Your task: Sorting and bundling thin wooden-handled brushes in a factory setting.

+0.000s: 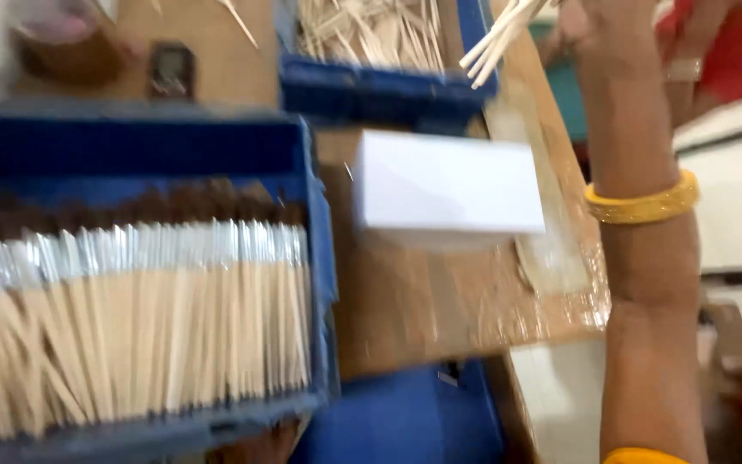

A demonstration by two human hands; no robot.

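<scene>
Right hand (599, 26) at far right, grip closed on bundle of sticks (500, 39) above far blue tray (388, 86); left hand unseen.

A: Sticks (130, 335) pale bare wood, matt. Crate (324, 258) blue plastic, slightly scuffed.
B: Box (448, 185) white, smooth matt card. Board (440, 301) brown under glossy crinkled film. Bangle (643, 204) shiny yellow metal.

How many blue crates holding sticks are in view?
2. One blue crate at lower left, packed with sticks; another blue crate at top centre, partly cut off. More may lie outside the frame.
</scene>
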